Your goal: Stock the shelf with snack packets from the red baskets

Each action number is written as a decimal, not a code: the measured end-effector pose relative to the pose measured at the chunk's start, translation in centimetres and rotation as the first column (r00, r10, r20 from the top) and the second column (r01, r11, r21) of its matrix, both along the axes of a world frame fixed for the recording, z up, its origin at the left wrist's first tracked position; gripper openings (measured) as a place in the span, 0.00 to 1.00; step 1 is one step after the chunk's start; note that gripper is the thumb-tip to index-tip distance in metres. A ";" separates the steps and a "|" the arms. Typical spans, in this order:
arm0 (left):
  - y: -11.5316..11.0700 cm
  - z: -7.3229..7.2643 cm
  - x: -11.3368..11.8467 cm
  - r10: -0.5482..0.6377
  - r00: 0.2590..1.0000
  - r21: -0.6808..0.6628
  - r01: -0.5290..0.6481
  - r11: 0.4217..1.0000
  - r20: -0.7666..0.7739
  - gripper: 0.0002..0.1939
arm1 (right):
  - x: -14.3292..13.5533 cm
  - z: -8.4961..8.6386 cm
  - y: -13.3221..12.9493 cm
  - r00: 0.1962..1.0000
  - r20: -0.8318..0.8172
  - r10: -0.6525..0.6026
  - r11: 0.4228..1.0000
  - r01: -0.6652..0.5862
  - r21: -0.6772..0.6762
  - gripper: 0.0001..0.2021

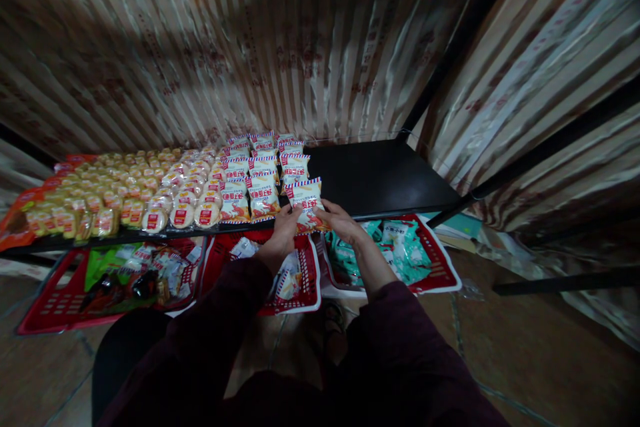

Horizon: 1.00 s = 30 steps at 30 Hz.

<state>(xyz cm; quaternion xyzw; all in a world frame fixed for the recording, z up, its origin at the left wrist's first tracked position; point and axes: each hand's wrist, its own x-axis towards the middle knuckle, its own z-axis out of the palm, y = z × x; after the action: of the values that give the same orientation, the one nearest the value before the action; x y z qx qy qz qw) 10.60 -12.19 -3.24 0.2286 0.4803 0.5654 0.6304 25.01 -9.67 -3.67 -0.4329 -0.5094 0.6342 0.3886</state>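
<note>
Packet (305, 200), likely light and crushable, is held between our left hand (284, 229) and right hand (343, 221), best gripped at its sides.

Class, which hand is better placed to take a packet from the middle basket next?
Probably the left hand: its wrist is over the middle basket; the right hand is nearer the basket of teal packets. Both hold a snack packet.
</note>
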 end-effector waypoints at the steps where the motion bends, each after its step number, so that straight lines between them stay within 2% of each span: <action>1: 0.0 0.0 0.0 0.014 1.000 -0.004 -0.014 1.000 -0.015 0.18 | -0.1 -0.2 0.1 1.000 -0.018 0.001 1.000 -0.002 -0.013 0.25; 7: 0.5 0.1 0.0 0.095 0.993 -0.005 -0.096 0.995 -0.070 0.19 | -0.7 -1.3 0.9 0.998 -0.059 -0.033 0.999 0.030 -0.042 0.25; 12: 0.9 0.5 0.1 0.087 0.993 0.024 -0.085 0.996 -0.075 0.18 | -0.9 -1.5 1.2 0.995 -0.068 -0.069 0.997 0.067 -0.040 0.28; 16: 1.3 0.4 0.0 0.126 0.986 0.022 -0.125 0.992 -0.110 0.15 | -1.3 -1.5 1.6 0.992 -0.067 -0.105 0.994 0.102 -0.049 0.30; 21: 1.7 0.2 -0.4 0.148 0.979 0.018 -0.147 0.989 -0.138 0.13 | -1.7 -1.8 2.3 0.984 -0.071 -0.164 0.986 0.162 -0.037 0.31; 30: 2.0 0.6 -1.0 0.150 0.979 0.019 -0.148 0.989 -0.138 0.14 | -2.7 -2.1 3.2 0.980 -0.024 -0.198 0.980 0.199 0.004 0.31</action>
<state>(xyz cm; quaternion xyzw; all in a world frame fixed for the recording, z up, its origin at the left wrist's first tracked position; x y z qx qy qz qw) 9.55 -10.21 -2.65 0.2335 0.5363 0.5958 0.5503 22.34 -6.48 -5.76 -0.4730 -0.4610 0.5957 0.4570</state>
